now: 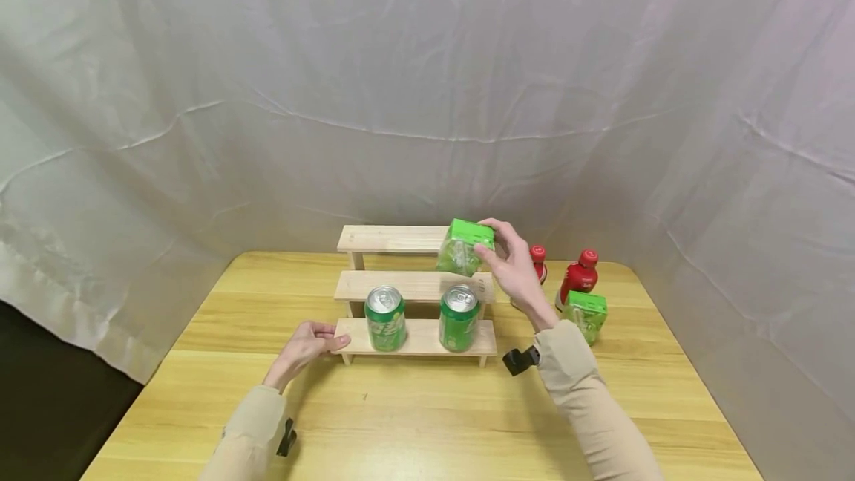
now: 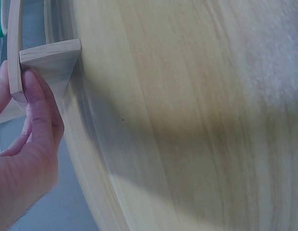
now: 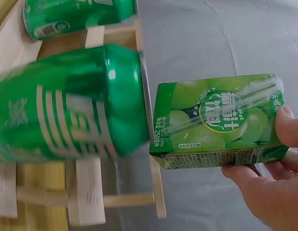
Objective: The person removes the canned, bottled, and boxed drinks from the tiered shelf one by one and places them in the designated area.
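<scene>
A three-step wooden rack (image 1: pixel 414 286) stands on the table. My left hand (image 1: pixel 309 346) pinches the left end of its lowest shelf, thumb on top and fingers below, as the left wrist view also shows. Above the middle shelf, towards its right end, my right hand (image 1: pixel 510 262) holds a green juice box (image 3: pixel 216 120) by its upper part, slightly tilted. Two green soda cans stand upright on the lowest shelf: a left can (image 1: pixel 385 319) and a right can (image 1: pixel 459 319). In the right wrist view the near can (image 3: pixel 77 106) looms large beside the box.
Right of the rack stand two red-capped bottles, one (image 1: pixel 580 275) in plain sight and another (image 1: pixel 537 262) partly behind my right hand. A second green juice box (image 1: pixel 586 314) stands in front of them. Grey cloth (image 1: pixel 414 95) hangs behind the wooden table (image 1: pixel 401 421).
</scene>
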A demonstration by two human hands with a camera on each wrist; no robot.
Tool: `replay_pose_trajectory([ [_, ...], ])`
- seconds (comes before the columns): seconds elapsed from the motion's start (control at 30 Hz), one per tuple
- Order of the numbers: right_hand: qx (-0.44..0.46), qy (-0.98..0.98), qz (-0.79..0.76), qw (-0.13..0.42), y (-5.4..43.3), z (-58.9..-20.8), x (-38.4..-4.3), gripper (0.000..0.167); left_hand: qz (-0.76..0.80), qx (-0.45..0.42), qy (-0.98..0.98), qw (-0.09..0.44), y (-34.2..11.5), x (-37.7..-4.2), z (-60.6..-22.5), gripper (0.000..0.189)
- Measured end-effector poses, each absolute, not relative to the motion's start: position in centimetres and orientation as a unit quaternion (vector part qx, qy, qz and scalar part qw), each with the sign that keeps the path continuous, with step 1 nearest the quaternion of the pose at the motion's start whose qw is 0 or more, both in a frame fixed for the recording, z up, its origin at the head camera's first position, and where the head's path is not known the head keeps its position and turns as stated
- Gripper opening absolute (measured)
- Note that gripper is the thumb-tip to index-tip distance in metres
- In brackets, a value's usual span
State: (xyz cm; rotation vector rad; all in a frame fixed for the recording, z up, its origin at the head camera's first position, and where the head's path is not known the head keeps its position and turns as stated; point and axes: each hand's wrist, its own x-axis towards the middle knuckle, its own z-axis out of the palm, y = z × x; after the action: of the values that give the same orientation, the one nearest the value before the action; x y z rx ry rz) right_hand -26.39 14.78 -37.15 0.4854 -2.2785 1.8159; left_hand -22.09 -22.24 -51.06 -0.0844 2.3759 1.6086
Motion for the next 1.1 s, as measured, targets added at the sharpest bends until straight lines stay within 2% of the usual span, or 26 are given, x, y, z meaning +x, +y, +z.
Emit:
replay_pose_trajectory([
  [0.2,0.151,-0.782,0.593,0.119,17.5,-37.7,-25.9,0.039,0.555,-0.026,0.820,0.137,-22.1,-22.2,-51.0,0.059],
  [0.47,0.120,-0.802,0.572,0.124,21.0,-38.8,-25.1,0.041,0.566,-0.026,0.812,0.140,-22.0,-22.4,-51.2,0.049],
  [0.57,0.111,-0.808,0.565,0.126,22.1,-39.3,-24.9,0.040,0.562,-0.026,0.815,0.139,-22.1,-22.3,-51.1,0.052],
  [1.1,0.066,-0.864,0.494,0.073,25.1,-43.0,-25.0,0.040,0.554,-0.032,0.820,0.138,-22.2,-22.2,-51.1,0.058],
])
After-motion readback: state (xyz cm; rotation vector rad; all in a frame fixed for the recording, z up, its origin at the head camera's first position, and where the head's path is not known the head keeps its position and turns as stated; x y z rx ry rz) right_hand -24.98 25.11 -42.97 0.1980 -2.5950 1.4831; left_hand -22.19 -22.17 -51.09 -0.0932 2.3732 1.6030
